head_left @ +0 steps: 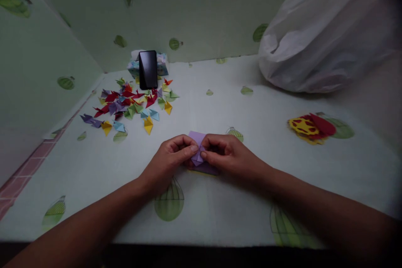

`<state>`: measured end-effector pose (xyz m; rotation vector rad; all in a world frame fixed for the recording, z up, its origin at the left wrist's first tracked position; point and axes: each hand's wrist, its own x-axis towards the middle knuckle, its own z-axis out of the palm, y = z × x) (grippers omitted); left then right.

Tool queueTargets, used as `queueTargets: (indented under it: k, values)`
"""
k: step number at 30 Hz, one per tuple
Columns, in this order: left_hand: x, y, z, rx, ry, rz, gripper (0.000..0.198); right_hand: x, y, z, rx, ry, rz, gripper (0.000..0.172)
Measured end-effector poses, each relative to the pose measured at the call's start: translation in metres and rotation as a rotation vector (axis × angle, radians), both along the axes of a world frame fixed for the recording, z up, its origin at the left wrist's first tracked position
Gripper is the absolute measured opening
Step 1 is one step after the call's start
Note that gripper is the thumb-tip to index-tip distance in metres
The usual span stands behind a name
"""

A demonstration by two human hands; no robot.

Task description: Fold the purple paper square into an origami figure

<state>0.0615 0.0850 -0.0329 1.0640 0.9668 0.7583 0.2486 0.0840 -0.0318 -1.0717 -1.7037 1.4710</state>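
1. So both hands are on one small folded purple paper (197, 161), front and center over the counter (216, 213), between the person and the rest of the stuff
2. Left hand (176, 153) has its fingers (189, 150) pinched on the paper's left side, thumb on top. Can't really see what the ones underneath are doing
3. Right hand (224, 150) mirrors it, thumb and fingers clamped on the right side, so the two thumbs nearly meet
4. My worry: those flaps look tiny, so if the hands pull unevenly I reckon a crease ends up crooked, or the paper tears at the fold
5. Just under it there's a flat purple sheet (207, 169) with a yellow edge showing below. Same color, so a fingertip could snag it along with the folded one, and a sideways drag might shift it
6. Back left, a loose pile of folded paper pieces (125, 100) sits by a phone (148, 70) propped on a tissue box (163, 64). A knock to the box could tip the phone onto them, imo
7. It's pretty dim too, so lining up edges might suffer
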Motion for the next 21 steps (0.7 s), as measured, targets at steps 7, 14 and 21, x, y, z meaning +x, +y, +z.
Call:
queueTargets:
  k: [7, 14, 21]
  values:
    - [0.0001, 0.0004, -0.0012, 0.005, 0.015, -0.001, 0.017, 0.0007, 0.0009, -0.0019, -0.006, 0.005, -0.001, 0.016]
    - [0.0000, -0.0001, -0.0028, 0.017, 0.033, -0.002, 0.018, -0.0004, 0.0003, -0.0004, 0.009, -0.014, -0.017, 0.017]
    - [0.0046, -0.0054, -0.0012, 0.030, 0.060, 0.064, 0.019, -0.0015, -0.0021, -0.0005, 0.013, -0.018, -0.026, 0.015]
